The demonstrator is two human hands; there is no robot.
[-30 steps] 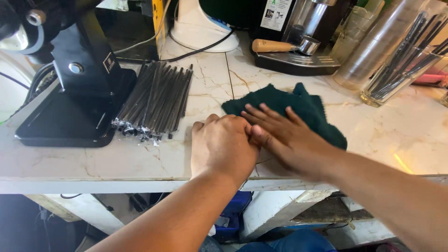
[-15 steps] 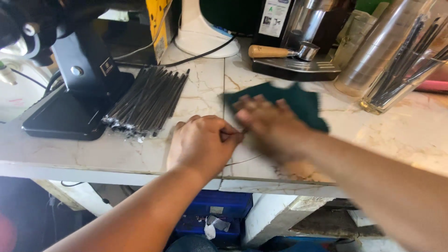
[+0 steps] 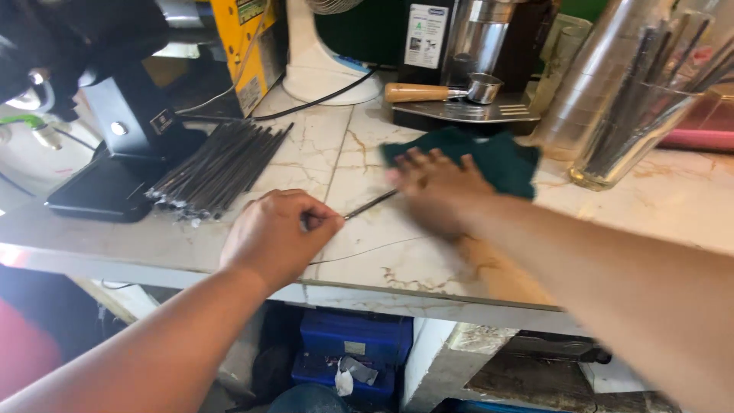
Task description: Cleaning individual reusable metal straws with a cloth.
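The hands have parted since a moment ago: the left hand (image 3: 279,233) now sits nearer, its fingers (image 3: 310,222) curled shut around one thin metal rod (image 3: 371,205) that sticks out rightward over the veined marble tabletop (image 3: 673,206). The right hand (image 3: 436,187) (blurred, fingers spread flat) has slid farther, onto the soft dark-green cloth (image 3: 501,160). Far left lies a bundle of similar dark rods (image 3: 218,168); far right, a clear glass (image 3: 623,134) holds more.

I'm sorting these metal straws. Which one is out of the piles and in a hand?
The single straw pinched in the left hand, lying alone on the counter; the others sit bundled or stand in the glass.
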